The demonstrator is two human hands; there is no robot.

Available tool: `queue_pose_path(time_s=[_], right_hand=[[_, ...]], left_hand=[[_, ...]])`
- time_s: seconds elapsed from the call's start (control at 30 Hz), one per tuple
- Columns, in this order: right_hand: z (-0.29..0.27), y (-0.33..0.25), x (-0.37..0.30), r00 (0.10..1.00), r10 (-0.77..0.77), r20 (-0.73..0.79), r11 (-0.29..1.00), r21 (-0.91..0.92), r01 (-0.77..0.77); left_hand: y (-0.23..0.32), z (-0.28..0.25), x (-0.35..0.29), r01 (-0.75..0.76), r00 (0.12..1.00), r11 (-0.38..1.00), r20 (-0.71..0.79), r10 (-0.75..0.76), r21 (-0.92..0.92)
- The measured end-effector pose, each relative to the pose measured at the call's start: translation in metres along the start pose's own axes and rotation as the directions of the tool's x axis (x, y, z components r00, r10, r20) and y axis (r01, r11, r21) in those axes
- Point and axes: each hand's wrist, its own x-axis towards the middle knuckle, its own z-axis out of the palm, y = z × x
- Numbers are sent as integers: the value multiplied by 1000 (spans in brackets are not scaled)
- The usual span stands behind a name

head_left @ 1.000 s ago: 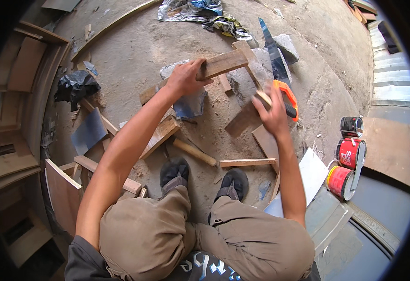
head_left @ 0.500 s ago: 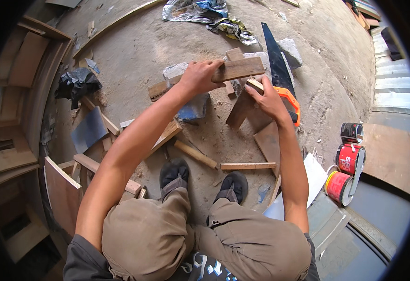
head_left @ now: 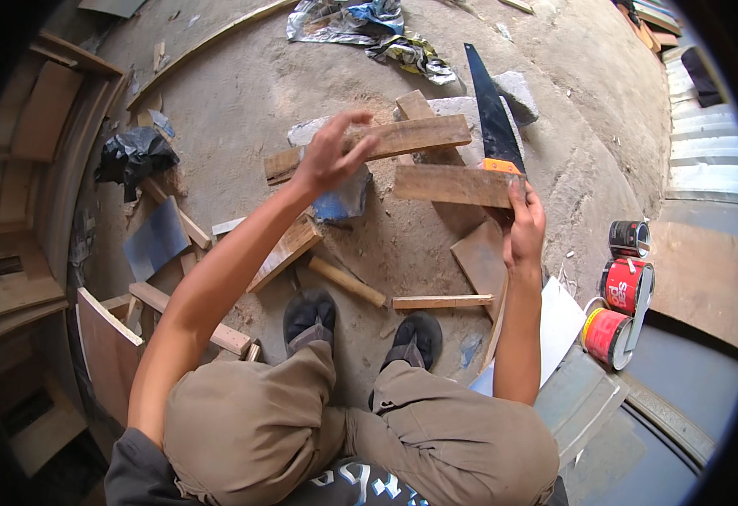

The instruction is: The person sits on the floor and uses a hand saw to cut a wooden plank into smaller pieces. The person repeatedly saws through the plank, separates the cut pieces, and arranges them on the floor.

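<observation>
My left hand (head_left: 335,156) is open, fingers apart and slightly blurred, over a brown wooden board (head_left: 420,135). That board lies across the rubble blocks, and part of it is hidden behind the hand. My right hand (head_left: 525,223) grips one end of a short wooden plank (head_left: 449,184), thumb on its upper face. The plank is held level, a little nearer to me than the board. Just beyond the plank lies a handsaw (head_left: 492,118) with a dark blade; the plank and hand cover most of its orange handle.
A wooden-handled tool (head_left: 348,281) and a thin strip (head_left: 442,301) lie before my feet. Wood offcuts (head_left: 192,316) are piled left, beside a wooden cabinet frame (head_left: 57,194). Paint cans (head_left: 626,284) stand right. Concrete chunks (head_left: 517,97) and crumpled plastic (head_left: 348,21) lie beyond.
My left hand has let go of the board and drawn back left, its fingers spreading. My right hand has moved right and nearer, turning the short plank so its broad face shows.
</observation>
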Motion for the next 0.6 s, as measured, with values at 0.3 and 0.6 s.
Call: queue_pose_path(time_s=[0.3,0.6], right_hand=[[69,1,17,968,-224,111,974,68,217],[105,28,-29,815,-433,385,787,-279,550]], left_hand=[[11,-18,-21,384,908,661,134,-397,-645],[-7,-32,-46,447,706,393,47,-707,-804]])
